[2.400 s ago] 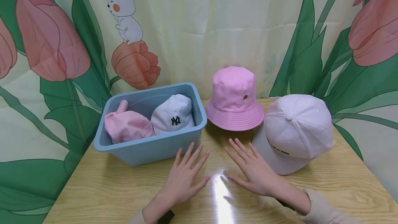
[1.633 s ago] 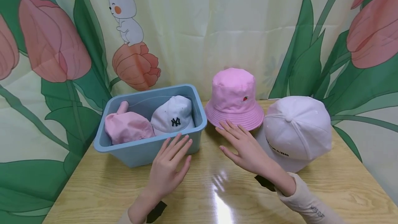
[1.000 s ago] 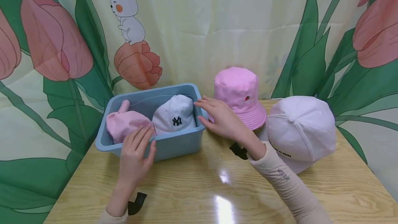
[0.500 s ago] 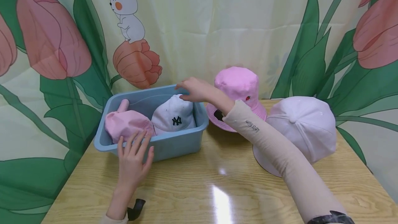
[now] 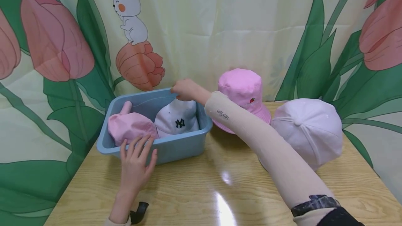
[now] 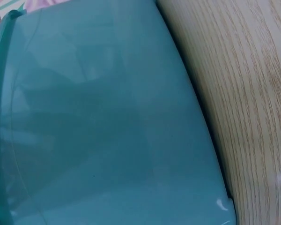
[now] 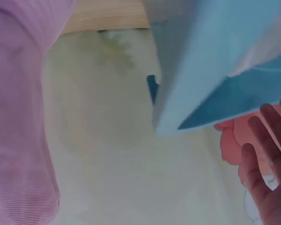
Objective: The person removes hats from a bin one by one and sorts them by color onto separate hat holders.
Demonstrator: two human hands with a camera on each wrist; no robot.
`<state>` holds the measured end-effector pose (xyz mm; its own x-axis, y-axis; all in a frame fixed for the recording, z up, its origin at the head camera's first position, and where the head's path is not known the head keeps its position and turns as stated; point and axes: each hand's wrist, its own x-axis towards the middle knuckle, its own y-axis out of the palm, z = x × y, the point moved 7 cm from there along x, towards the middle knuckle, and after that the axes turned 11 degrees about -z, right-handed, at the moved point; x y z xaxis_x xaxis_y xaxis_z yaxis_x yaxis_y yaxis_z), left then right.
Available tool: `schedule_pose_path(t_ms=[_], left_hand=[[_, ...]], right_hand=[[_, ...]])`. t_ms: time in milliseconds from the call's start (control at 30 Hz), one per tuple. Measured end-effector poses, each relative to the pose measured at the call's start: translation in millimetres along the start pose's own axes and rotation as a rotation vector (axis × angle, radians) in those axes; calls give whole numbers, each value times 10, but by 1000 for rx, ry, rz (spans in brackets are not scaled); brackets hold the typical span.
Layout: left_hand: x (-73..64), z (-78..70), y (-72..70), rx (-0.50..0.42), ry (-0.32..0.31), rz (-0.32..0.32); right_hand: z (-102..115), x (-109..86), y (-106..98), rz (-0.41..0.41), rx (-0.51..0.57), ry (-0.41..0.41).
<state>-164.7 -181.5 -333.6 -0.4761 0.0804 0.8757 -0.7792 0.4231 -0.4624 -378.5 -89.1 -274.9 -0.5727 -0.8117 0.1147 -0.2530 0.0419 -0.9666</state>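
A blue plastic bin (image 5: 179,147) stands on the table, with its front wall (image 6: 107,117) filling the left wrist view. Inside it lie a pink cloth hat (image 5: 130,126) and a white baseball cap (image 5: 177,116) with a black NY emblem. My left hand (image 5: 135,163) is at the front rim, spread fingertips on or just over the edge beside the pink hat. At the back rim, above the white cap, is my right hand (image 5: 188,90). In the right wrist view its fingers (image 7: 267,140) look fairly straight, just outside the rim; contact is unclear.
Right of the bin, a pink bucket hat (image 5: 240,86) with a strawberry stands by the curtain (image 5: 245,27). Beside it sits a larger white cap (image 5: 309,128), its brim mostly hidden behind my right sleeve (image 5: 267,145). All stand on a wooden table (image 5: 188,191).
Both hands have moved from above the tabletop to the bin: the left to its front rim, the right across to its back rim. Bin and hats keep their places.
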Motion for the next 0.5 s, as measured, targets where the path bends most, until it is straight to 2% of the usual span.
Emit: schedule_pose_path(t_ms=[100,233,500], left_hand=[[2,-10,2,-4,13,-19],[7,-9,-6,-2,19,-33],[7,-9,-9,-1,22,-39]], right_hand=[[38,-10,92,9,-65,-55],[65,-58,185,13,-101,-103],[74,-92,367,56,-111,-110]])
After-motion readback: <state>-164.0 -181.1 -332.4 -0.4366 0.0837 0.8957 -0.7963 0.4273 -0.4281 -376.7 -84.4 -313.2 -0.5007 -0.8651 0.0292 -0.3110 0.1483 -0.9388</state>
